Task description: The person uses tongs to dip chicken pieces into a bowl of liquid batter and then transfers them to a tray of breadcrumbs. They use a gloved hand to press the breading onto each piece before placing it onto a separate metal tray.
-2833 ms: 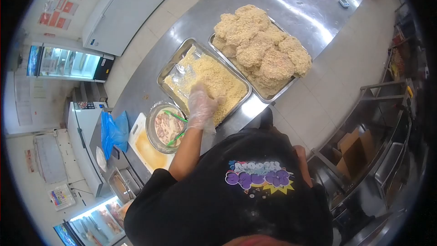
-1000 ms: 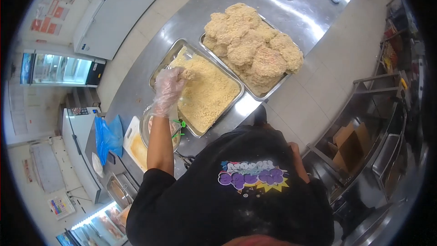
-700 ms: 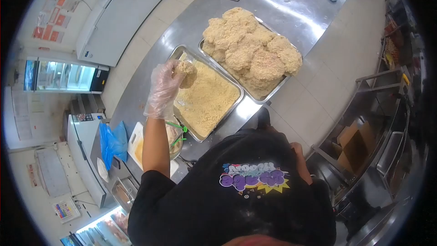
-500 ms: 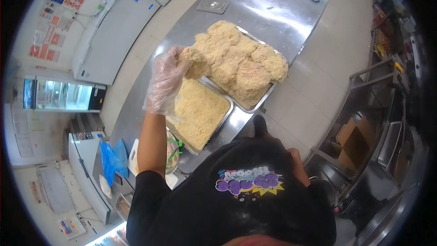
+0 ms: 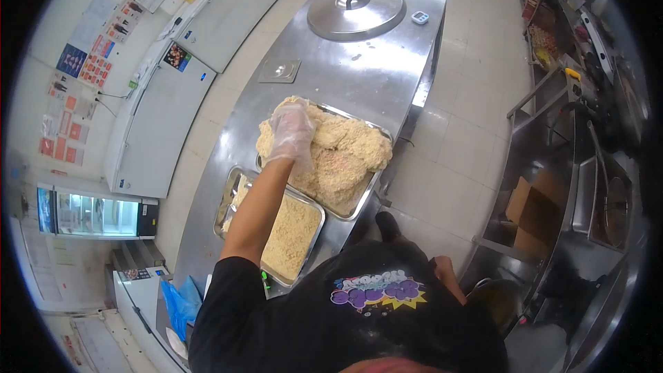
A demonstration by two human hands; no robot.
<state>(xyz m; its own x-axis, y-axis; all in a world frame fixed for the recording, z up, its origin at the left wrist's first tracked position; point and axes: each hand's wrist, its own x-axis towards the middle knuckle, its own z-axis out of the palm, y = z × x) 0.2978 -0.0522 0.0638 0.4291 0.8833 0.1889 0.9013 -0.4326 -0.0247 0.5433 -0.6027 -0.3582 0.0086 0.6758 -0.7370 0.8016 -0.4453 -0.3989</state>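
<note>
In a thin clear plastic glove, my left hand (image 5: 293, 128) lies palm down on a heap of large crumb-coated cutlets (image 5: 349, 145), its fingers stretched over a piece at the far left of the heap. A metal tray (image 5: 364, 202) holds the heap. Under my left forearm is a second metal tray (image 5: 320, 224) of loose yellowish breading crumbs (image 5: 293, 231). My right hand (image 5: 444, 269) is low beside my body, away from the trays; its fingers cannot be made out.
On the steel table (image 5: 331, 72) rest a large round lid (image 5: 356, 8), a small steel lid (image 5: 279, 71) and a digital timer (image 5: 419, 18). A blue plastic bag (image 5: 181, 307) is at lower left. Shelving (image 5: 552, 107) with a cardboard box (image 5: 535, 211) stands to the right.
My left hand has moved from above the crumb tray, where it held a coated cutlet, onto the heap. The camera view has shifted, showing more of the table's far end.
</note>
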